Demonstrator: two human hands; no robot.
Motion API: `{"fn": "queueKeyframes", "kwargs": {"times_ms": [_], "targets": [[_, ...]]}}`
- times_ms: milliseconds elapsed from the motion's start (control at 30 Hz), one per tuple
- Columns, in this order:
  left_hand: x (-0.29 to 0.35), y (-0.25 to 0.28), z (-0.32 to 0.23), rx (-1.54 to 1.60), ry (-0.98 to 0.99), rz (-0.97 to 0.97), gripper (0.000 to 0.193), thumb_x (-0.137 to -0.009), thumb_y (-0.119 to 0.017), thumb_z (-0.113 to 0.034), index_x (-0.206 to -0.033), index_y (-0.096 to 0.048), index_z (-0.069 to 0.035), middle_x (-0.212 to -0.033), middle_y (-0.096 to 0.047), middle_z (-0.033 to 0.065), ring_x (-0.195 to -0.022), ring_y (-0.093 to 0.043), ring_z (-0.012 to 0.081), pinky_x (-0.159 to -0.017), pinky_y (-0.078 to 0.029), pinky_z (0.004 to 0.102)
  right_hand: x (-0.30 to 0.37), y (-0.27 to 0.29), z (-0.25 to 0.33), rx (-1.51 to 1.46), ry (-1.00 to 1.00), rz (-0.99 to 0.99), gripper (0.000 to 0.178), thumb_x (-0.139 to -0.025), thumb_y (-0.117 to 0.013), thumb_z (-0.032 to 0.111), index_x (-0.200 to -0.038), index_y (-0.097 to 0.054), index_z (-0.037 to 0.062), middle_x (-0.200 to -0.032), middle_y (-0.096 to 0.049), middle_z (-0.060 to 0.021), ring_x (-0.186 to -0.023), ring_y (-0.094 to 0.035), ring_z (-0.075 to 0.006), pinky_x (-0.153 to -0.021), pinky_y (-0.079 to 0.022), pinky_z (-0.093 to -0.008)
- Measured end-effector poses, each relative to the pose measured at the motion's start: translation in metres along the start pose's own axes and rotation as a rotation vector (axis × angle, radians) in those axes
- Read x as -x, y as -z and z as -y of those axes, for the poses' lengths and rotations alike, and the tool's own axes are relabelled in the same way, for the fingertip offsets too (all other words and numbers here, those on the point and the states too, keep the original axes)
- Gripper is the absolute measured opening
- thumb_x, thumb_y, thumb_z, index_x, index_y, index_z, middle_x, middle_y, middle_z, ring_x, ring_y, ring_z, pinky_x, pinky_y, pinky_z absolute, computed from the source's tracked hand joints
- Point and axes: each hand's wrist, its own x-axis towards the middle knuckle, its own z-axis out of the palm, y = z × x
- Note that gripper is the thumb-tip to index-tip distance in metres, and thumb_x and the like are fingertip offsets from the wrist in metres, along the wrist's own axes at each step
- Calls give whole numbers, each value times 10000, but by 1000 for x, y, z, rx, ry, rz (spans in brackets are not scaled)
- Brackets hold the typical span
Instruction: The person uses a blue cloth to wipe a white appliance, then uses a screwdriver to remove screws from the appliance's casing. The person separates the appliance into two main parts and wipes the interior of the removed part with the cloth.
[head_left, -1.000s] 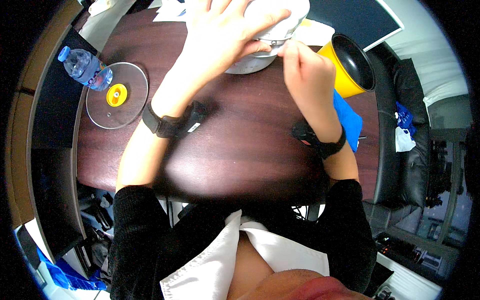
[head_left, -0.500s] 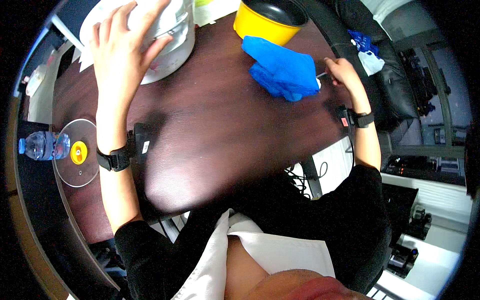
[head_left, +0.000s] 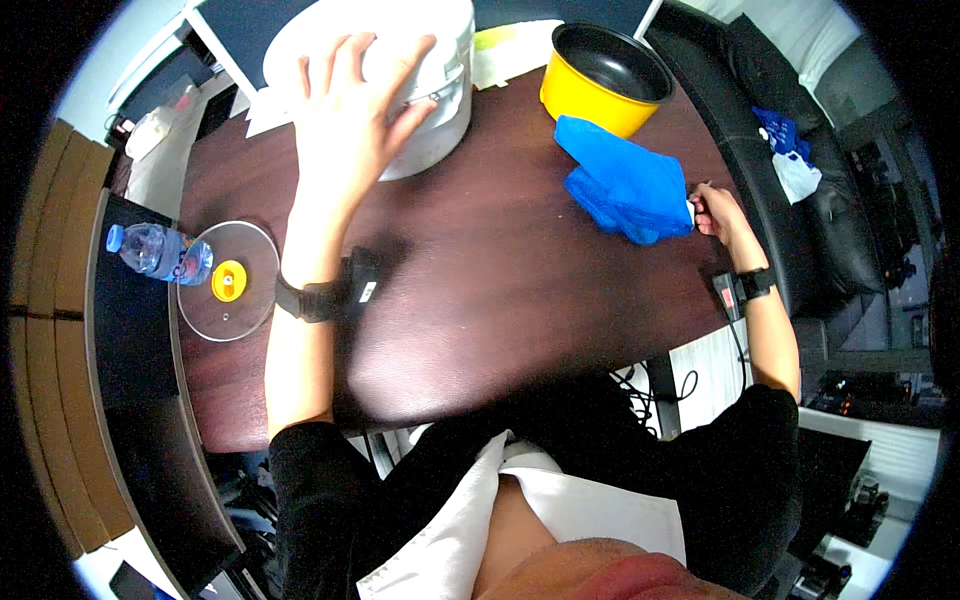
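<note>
My left hand (head_left: 345, 120) rests on a white rounded appliance (head_left: 440, 130) at the far side of the table, its fingers spread over the top and side. At the right, the fingers of my right hand (head_left: 720, 213) are curled at a small white part (head_left: 690, 212) by the edge of a crumpled blue cloth (head_left: 630, 185). What that part belongs to is hidden. Just beyond the cloth stands a yellow pot (head_left: 595, 95) with a black inside.
On the dark brown table (head_left: 500, 290), a clear round lid (head_left: 240, 322) with a yellow knob lies at the left, beside a water bottle (head_left: 160, 252). Papers (head_left: 510, 55) lie behind the appliance. A black sofa (head_left: 775, 180) stands past the right edge, with loose cables (head_left: 640, 395) below the near edge.
The whole view has shifted, so things appear farther right. My right hand has come closer to the cloth's edge and the white part there. My left hand stays on the appliance.
</note>
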Motion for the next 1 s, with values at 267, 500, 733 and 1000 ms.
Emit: {"fn": "queueKeyframes", "kwargs": {"times_ms": [267, 500, 733, 1000], "targets": [[0, 1, 0, -18, 6, -35, 586, -734, -751, -409, -1291, -576, -360, -1169, -574, 100, -1152, -498, 269, -975, -343, 468, 27, 20, 39, -358, 894, -341, 274, -1050, -371, 265, -972, -532, 58, -855, -603, -62, -746, -623, -166, -624, -533, -288], [1, 5, 1, -37, 1, -9, 567, -796, -707, -416, -1336, -550, -340, -1206, -556, 125, -1152, -492, 282, -987, -335, 439, 118, -41, 116, 342, 1463, -527, 221, -1002, -515, 224, -925, -591, 31, -821, -639, -75, -758, -646, -187, -664, -521, -344], [2, -2, 4, -13, 14, -30, 585, -736, -750, -425, -1290, -572, -363, -1192, -572, 103, -1181, -488, 273, -1009, -323, 495, 155, -135, 168, 784, 1840, -78, 112, -890, -632, 189, -906, -634, 78, -775, -648, -114, -707, -648, -304, -611, -522, -394], [2, 6, 0, 25, 24, 7, 592, -785, -718, -388, -1343, -541, -304, -1227, -537, 145, -1190, -476, 311, -1043, -302, 505, 144, -182, 176, 746, 1859, -112, 126, -882, -643, 242, -899, -668, 120, -694, -605, -86, -611, -625, -280, -539, -500, -378]]}}
